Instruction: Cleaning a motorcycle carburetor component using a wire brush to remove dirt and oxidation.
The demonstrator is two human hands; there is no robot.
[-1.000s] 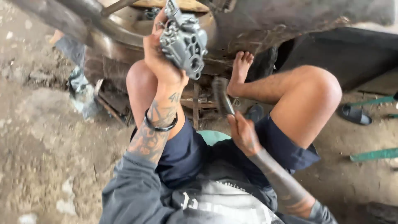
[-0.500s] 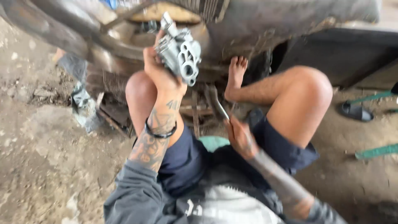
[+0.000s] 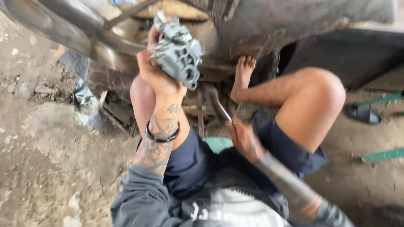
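While the grey cast metal part [image 3: 177, 52] sits raised in front of the machine's underside [image 3: 269, 25], your left hand [image 3: 156, 75] grips it firmly; your right hand [image 3: 244, 138] is closed around a metal tool [image 3: 219, 106] above your lap.

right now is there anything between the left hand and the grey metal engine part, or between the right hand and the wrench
Nothing visible stands between either pair. The left hand already grips the grey cast metal part from below, raised toward the dark underside of the vehicle. The right hand is closed around the wrench, low between the bent knees.
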